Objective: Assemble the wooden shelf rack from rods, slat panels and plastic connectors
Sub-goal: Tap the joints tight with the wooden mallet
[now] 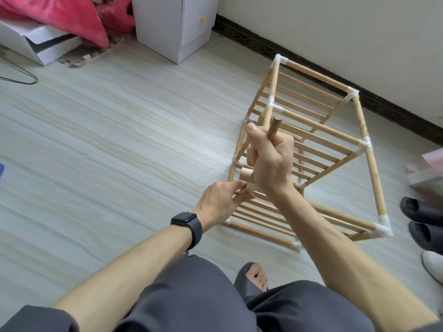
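Pale wood-grain flooring runs to a dark skirting board at 1 o'clock. A white box [177,27] and a red blanket [72,20] lie at 11 to 12 o'clock, and black slippers [422,219] at 3 o'clock.

The partly built rack [318,133] rests on the floor at 1 o'clock from the person, with slat panels [309,101] already framed by rods and white plastic connectors [365,143] at the corners.

**State of the hands**
- Right hand [271,161]: closed in a fist round a bundle of loose rods [275,128], held directly above the near end of the rack. One rod end projects from the top of the fist and two more show below it.
- Left hand [220,202], with a watch [185,220] on its wrist: fingers and thumb pinch the low end of one rod in the bundle.

**Likely faults**
1. Bundle slip. Drawing one rod out from below probably loosens the fist's hold on the others. A dropped rod would fall onto the slats beneath.
2. Joint disturbance. The connectors appear to be push-fit. A falling rod or a knock from the forearm could unseat a corner and twist the frame.
3. Misfeed. How many rods the fist holds cannot be determined, so two may come out together.
4. Trip hazard. A rod rolling on the smooth floor could end up near the person's foot [257,276] at 6 o'clock.
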`<state>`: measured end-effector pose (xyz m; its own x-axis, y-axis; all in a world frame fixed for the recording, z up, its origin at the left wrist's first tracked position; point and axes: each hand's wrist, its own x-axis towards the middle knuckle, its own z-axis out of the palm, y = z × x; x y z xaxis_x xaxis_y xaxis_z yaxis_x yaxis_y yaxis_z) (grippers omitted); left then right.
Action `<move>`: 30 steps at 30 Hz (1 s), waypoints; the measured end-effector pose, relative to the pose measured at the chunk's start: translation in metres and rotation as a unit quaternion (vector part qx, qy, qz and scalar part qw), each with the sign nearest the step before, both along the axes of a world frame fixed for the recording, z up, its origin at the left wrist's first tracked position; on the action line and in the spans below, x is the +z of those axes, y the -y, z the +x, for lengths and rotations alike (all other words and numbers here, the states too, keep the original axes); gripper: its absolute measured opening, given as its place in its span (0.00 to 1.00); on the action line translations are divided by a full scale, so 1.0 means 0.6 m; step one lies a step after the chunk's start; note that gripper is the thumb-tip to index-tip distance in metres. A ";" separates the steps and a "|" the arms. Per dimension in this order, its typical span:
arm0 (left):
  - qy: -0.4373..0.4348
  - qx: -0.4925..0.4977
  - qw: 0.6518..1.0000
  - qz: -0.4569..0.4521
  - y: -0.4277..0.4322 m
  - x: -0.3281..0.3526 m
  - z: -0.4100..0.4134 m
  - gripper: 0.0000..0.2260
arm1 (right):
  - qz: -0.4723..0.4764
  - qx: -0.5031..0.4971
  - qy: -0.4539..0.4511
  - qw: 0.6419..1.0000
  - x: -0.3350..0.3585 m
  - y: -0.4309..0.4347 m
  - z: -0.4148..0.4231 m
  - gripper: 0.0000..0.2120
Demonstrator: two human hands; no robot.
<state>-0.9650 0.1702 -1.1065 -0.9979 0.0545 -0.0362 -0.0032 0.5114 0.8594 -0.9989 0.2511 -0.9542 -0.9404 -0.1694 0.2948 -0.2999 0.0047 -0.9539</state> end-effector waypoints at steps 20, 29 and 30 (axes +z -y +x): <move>-0.298 -0.215 0.812 -0.453 0.058 0.113 -0.154 0.34 | 0.542 -0.173 0.072 0.819 -0.136 -0.212 0.101 0.19; -0.409 -0.330 0.716 -0.460 -0.024 0.141 -0.136 0.26 | 0.439 -0.236 0.103 0.861 -0.160 -0.280 0.083 0.20; -0.404 -0.327 0.727 -0.449 -0.037 0.137 -0.126 0.25 | 0.451 -0.241 0.114 0.852 -0.162 -0.300 0.079 0.20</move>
